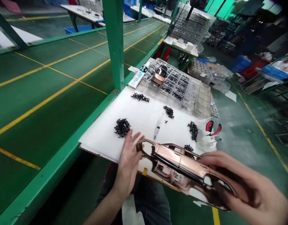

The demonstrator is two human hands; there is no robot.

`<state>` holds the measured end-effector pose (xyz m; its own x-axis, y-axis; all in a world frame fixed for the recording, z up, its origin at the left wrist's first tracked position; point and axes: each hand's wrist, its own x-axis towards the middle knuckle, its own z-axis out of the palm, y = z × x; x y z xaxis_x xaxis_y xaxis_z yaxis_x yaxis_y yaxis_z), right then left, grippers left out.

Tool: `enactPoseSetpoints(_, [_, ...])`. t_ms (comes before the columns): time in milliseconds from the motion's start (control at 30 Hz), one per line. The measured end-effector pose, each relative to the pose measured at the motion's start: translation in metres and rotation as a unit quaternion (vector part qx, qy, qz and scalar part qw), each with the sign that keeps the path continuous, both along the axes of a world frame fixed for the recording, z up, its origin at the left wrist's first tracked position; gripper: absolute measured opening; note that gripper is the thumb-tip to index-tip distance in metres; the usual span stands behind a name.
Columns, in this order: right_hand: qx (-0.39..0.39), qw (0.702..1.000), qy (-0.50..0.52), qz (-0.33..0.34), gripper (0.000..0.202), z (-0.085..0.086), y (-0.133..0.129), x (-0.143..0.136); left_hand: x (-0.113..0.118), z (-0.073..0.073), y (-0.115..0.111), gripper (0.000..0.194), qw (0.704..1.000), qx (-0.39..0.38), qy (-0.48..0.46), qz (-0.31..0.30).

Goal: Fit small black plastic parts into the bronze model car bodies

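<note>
Gripping one end of a copper-coloured car shell (169,153) with the right hand (263,184), and holding the left hand (131,154) at the other end, fingers loosely spread; can't tell whether pinching it or just steadying. Keeping the shell slanted above the near edge of the table (101,137). Pretty early days with this one, at a guess: see-through window openings, and can't make out any small fittings on it. Loads left in the small black parts (122,127), sitting loose in piles, with more in the compartments of a clear tray (202,97) further back. Also spotting a second copper car (159,76) on that tray, dark up top, maybe further along. Plus a syringe (158,127) and red-handled cutters (212,128), both lying untouched.
</note>
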<state>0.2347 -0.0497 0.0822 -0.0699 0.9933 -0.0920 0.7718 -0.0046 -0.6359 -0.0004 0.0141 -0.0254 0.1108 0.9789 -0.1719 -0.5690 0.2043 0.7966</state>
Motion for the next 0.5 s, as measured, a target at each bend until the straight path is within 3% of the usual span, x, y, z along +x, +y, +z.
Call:
enactPoseSetpoints(33, [0.040,0.997,-0.052,0.045,0.029,0.006,0.011,-0.007,-0.009,-0.002,-0.004,0.076,0.993,0.086,0.081,0.017])
enactPoseSetpoints(100, [0.102,0.981,-0.109,0.122,0.032,0.018,0.029,-0.032,-0.020,0.000,-0.014,0.087,0.950,0.213,0.228,-0.023])
enactPoseSetpoints(167, [0.134,0.968,-0.125,0.174,0.032,0.031,0.042,-0.061,-0.019,0.009,-0.022,0.096,0.896,0.315,0.298,-0.097])
enactPoseSetpoints(200, [0.141,0.960,-0.129,0.203,0.033,0.038,0.045,-0.073,-0.016,0.014,-0.025,0.097,0.885,0.339,0.298,-0.111])
enactPoseSetpoints(233, [0.147,0.950,-0.128,0.243,0.033,0.045,0.049,-0.081,-0.011,0.019,-0.026,0.094,0.889,0.345,0.281,-0.112])
enactPoseSetpoints(300, [0.143,0.930,-0.110,0.321,0.042,0.055,0.056,-0.084,-0.005,0.024,-0.024,0.079,0.926,0.298,0.213,-0.093])
enactPoseSetpoints(333, [0.139,0.932,-0.085,0.324,0.050,0.055,0.062,-0.079,-0.004,0.024,-0.021,0.070,0.944,0.264,0.180,-0.088])
enactPoseSetpoints(400, [0.138,0.969,-0.021,0.205,0.054,0.036,0.081,-0.063,-0.005,0.024,-0.015,0.051,0.957,0.229,0.152,-0.091])
enactPoseSetpoints(433, [0.141,0.987,0.015,0.072,0.043,0.017,0.094,-0.055,-0.008,0.023,-0.013,0.041,0.956,0.231,0.158,-0.091])
enactPoseSetpoints(467, [0.164,0.983,0.042,-0.075,0.037,-0.007,0.108,-0.050,-0.010,0.023,-0.010,0.032,0.953,0.239,0.170,-0.080])
enactPoseSetpoints(500, [0.159,0.978,0.039,-0.129,0.040,-0.035,0.122,-0.047,-0.012,0.024,-0.008,0.025,0.948,0.248,0.185,-0.068])
